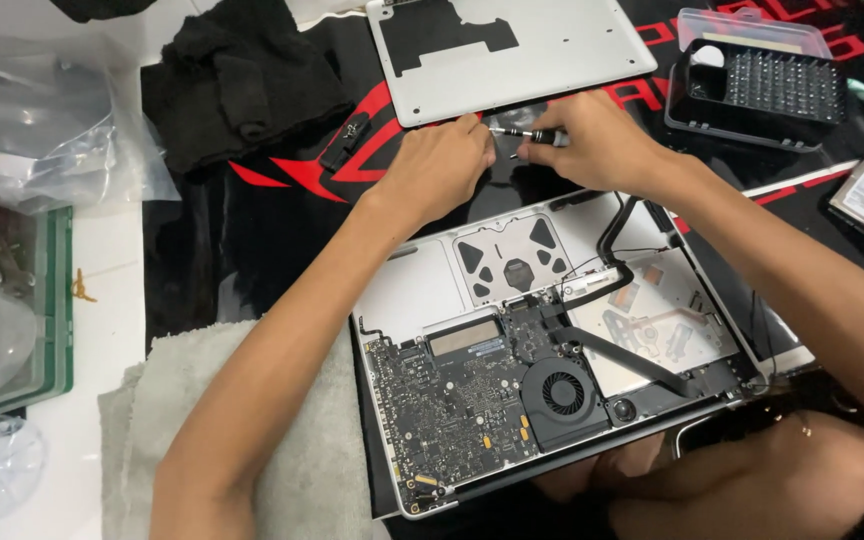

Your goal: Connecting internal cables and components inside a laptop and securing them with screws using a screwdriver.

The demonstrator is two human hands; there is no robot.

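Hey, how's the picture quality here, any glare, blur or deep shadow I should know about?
Head view: even, bright light, soft shadows only. The white table at left is nearly washed out, and the clear plastic bags show glare. The open laptop is sharp; left hand and right hand on the small screwdriver are slightly soft.

A white surface [112, 300] lies under even, soft light. A black mat with red markings [282, 180] covers most of it. A grey towel [302, 450] sits at the near edge, a green tray [60, 300] and clear plastic bags [42, 130] at the left side.
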